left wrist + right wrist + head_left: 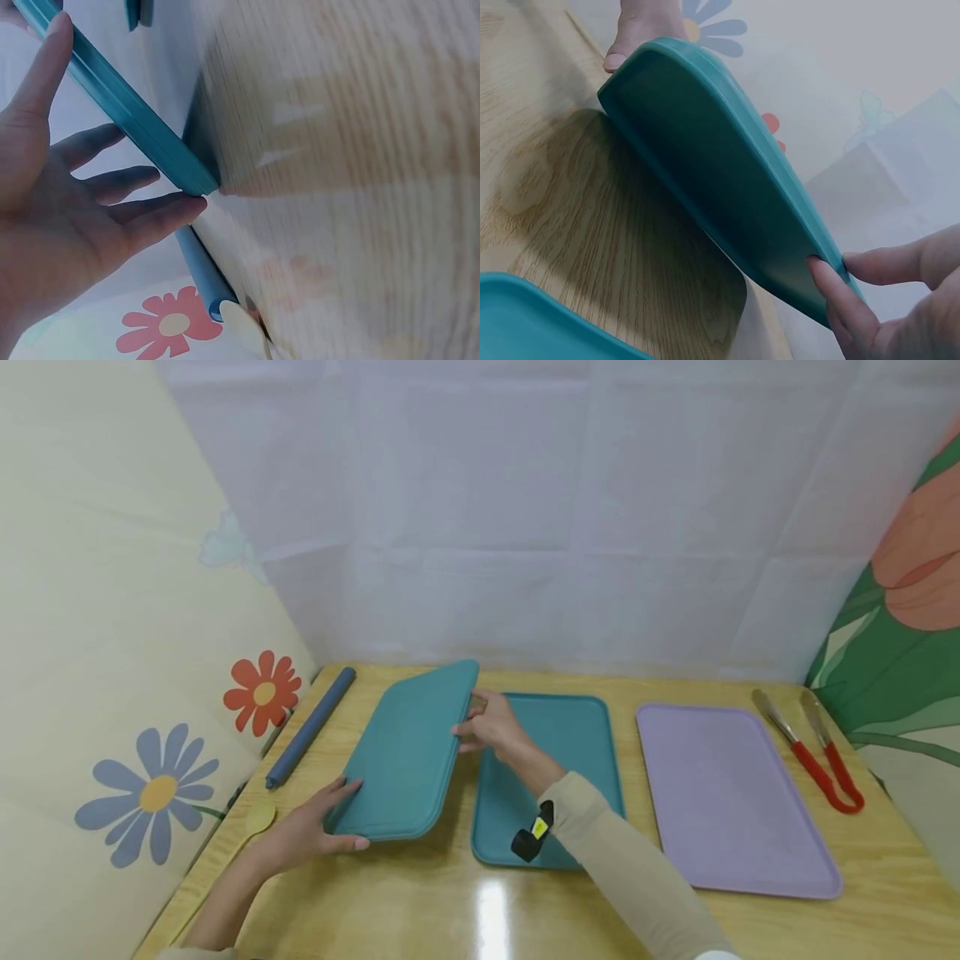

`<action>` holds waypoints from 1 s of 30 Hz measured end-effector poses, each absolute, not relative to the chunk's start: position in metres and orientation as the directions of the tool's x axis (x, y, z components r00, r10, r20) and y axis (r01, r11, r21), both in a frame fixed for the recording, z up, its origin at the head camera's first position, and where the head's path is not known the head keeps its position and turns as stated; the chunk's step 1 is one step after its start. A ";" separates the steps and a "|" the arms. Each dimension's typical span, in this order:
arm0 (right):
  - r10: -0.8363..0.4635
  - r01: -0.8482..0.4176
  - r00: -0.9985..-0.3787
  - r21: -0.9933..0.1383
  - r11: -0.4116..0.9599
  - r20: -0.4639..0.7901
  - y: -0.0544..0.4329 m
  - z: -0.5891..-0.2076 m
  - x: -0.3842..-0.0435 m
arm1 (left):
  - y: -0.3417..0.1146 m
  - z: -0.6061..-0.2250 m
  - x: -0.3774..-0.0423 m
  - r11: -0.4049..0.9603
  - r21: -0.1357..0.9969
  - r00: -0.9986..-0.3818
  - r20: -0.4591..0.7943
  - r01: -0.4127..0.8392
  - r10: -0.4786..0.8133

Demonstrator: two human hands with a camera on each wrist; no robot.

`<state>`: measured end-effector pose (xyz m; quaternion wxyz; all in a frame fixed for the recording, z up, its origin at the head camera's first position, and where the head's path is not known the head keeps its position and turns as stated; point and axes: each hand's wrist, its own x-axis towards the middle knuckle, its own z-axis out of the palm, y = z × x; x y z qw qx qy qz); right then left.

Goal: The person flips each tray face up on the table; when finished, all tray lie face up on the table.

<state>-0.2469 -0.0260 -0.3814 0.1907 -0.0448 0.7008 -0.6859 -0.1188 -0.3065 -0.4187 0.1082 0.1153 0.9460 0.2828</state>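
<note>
A teal tray [408, 752] is held tilted, its right side raised and its lower left edge close over the table. In the right wrist view, the rimmed, recessed side of this tray [697, 165] faces down. My left hand [307, 827] holds the near left corner, thumb along the near edge and fingers against the left side. With thumb and fingers, my right hand [491, 722] pinches the raised right edge toward the far end. A second teal tray [555, 735] lies flat under my right forearm, which hides part of it.
To the right lie a lilac tray [731, 802] and red-handled metal tongs [825, 768]. Along the left side are a dark blue rod-like roll [311, 727] and a yellowish spoon [258, 818]. A pale cloth wall [555, 527] rises behind the wooden table [390, 902], with flower-printed cloth on both sides.
</note>
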 end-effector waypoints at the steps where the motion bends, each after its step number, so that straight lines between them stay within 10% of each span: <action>1: -0.323 0.199 -0.924 -0.978 0.055 -0.206 -0.026 -0.381 -0.247 | -0.306 -0.420 -0.118 0.820 0.551 -0.953 -0.137 0.154 0.270; 30: -0.322 0.206 -0.928 -0.978 -0.020 -0.189 -0.024 -0.360 -0.240 | -0.267 -0.400 -0.092 0.873 0.430 -0.972 0.053 0.229 0.229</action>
